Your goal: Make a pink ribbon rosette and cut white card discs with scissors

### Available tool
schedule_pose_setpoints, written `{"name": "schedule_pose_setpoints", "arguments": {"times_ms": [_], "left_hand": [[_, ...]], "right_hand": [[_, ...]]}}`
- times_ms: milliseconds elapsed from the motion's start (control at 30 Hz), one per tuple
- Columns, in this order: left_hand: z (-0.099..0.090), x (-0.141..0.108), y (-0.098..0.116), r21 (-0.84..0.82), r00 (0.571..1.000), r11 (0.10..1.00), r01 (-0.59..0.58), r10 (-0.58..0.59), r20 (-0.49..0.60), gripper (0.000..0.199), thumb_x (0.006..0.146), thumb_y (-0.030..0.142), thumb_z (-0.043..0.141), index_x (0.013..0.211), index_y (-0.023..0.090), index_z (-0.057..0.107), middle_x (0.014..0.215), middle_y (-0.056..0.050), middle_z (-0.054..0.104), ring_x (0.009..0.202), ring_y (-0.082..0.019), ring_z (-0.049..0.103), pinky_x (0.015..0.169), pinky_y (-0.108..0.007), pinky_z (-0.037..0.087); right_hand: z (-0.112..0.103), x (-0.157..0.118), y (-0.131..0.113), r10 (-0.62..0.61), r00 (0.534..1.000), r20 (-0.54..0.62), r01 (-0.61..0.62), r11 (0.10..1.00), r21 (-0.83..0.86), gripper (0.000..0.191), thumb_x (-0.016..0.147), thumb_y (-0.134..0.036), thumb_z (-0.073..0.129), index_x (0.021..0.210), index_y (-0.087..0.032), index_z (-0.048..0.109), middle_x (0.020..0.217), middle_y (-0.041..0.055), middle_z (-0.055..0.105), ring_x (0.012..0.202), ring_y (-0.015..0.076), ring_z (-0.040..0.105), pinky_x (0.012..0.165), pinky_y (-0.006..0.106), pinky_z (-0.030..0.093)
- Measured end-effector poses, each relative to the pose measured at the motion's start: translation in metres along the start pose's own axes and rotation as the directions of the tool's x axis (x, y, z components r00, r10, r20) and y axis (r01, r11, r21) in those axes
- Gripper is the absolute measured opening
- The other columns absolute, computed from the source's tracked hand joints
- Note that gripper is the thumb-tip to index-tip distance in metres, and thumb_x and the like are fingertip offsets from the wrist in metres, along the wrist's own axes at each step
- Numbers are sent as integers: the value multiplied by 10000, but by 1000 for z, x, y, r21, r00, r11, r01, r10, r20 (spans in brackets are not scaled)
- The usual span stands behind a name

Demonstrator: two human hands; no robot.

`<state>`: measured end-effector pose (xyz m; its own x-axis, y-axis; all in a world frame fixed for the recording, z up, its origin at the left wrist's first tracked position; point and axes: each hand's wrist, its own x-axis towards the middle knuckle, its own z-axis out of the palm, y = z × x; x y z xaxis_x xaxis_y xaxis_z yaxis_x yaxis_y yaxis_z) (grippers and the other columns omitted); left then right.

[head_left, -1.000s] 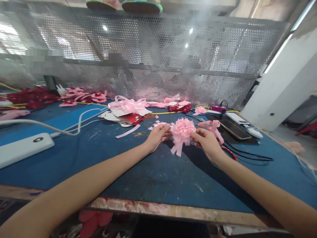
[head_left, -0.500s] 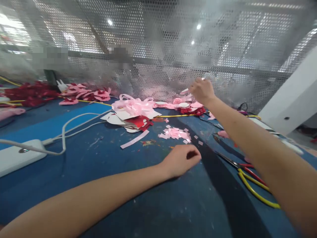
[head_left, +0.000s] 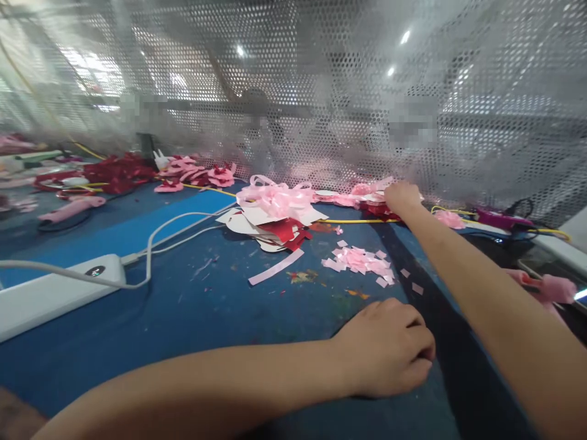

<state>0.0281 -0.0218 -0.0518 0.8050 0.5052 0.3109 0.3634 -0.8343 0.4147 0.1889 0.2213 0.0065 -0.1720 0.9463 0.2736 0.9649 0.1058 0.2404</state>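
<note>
My left hand (head_left: pixel 389 348) rests on the blue table with its fingers curled in, and nothing shows in them. Beyond it lies a small heap of cut pink ribbon pieces (head_left: pixel 362 261), with a few loose squares around it. My right hand (head_left: pixel 402 198) is stretched to the back of the table, at a pile of pink and dark red fabric pieces (head_left: pixel 376 209). Its fingers look closed, but the tips and anything in them are hidden. Left of the heap, a loop of pink ribbon (head_left: pixel 277 197) sits on stacked white and red cut sheets (head_left: pixel 257 229). A pale ribbon strip (head_left: pixel 276 267) lies alone in front.
A white power strip (head_left: pixel 59 293) with white cables stands at the left. Red and pink fabric pieces (head_left: pixel 197 171) line the back, below a perforated see-through screen (head_left: pixel 293 79). A yellow cord (head_left: pixel 358 220) runs across. At the right lies a pink-covered object (head_left: pixel 548 286).
My right hand has come down from the air onto the back pile. My left hand has moved nearer to me, its fingers more tightly curled. The view has turned left; the scissors no longer show.
</note>
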Motion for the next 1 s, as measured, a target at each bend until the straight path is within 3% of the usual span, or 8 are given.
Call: {"name": "schedule_pose_setpoints", "arguments": {"times_ms": [100, 167, 300, 467, 600, 800, 933, 1000], "left_hand": [[0, 2, 0, 4, 1000, 1000, 6, -6, 1, 174, 830, 253, 501, 867, 163, 645, 993, -57, 610, 936, -197, 531, 843, -319, 446], [0, 3, 0, 12, 1000, 1000, 10, -10, 1, 173, 834, 255, 494, 854, 168, 642, 992, -56, 608, 923, -195, 527, 820, -317, 447], [2, 2, 1, 34, 1000, 999, 11, -10, -17, 176, 838, 261, 486, 853, 172, 637, 998, -51, 604, 902, -190, 521, 805, -314, 442], [4, 0, 0, 65, 1000, 998, 1, 1, -26, 182, 837, 284, 486, 882, 188, 634, 986, -40, 605, 907, -193, 521, 779, -311, 440], [5, 0, -1, 123, 1000, 992, -13, 13, 3, 198, 830, 320, 504, 906, 185, 627, 931, -43, 612, 835, -190, 528, 690, -303, 437], [14, -2, -6, 205, 994, 977, -52, 70, -80, 207, 821, 360, 510, 873, 182, 601, 867, -40, 616, 744, -188, 512, 567, -325, 401], [15, -3, -8, 224, 991, 972, -74, 97, -91, 201, 808, 361, 535, 866, 179, 598, 855, -32, 607, 740, -180, 511, 546, -314, 373], [15, -2, -7, 226, 991, 972, -68, 92, -99, 199, 805, 360, 540, 865, 180, 602, 851, -28, 605, 736, -180, 507, 552, -313, 372]], "right_hand": [[1, 2, -5, 67, 997, -49, -65, 997, 31, 340, 790, -219, 492, 1033, -41, 650, 1024, 268, 643, 946, 368, 613, 736, 451, 456], [-1, 2, -15, 46, 995, -91, -40, 997, 64, 354, 797, -261, 485, 1061, -78, 633, 1050, 229, 644, 957, 358, 606, 743, 440, 457], [-8, 0, -54, -99, 980, -172, 126, 980, 151, 303, 829, -234, 428, 1043, -140, 621, 1079, 151, 642, 998, 284, 581, 786, 361, 443], [-13, 1, -114, -297, 924, -240, 356, 898, 259, 320, 823, -235, 472, 1115, -160, 578, 1166, 118, 585, 1067, 244, 528, 847, 307, 423], [-16, 9, -144, -340, 903, -263, 416, 842, 342, 310, 840, -168, 425, 1106, -164, 585, 1189, 112, 570, 1110, 222, 503, 896, 289, 396], [-9, 25, -159, -230, 964, -132, 265, 836, 480, 253, 759, -205, 521, 982, -162, 633, 1103, 126, 624, 1022, 258, 562, 819, 318, 430], [-2, 33, -159, -203, 978, 36, 144, 797, 587, 471, 702, -379, 635, 1102, -135, 581, 1017, 121, 663, 853, 238, 619, 686, 302, 473], [-1, 34, -157, -233, 964, 126, 106, 774, 624, 561, 597, -423, 733, 1052, -119, 610, 907, 102, 689, 720, 216, 630, 597, 282, 477]]}}
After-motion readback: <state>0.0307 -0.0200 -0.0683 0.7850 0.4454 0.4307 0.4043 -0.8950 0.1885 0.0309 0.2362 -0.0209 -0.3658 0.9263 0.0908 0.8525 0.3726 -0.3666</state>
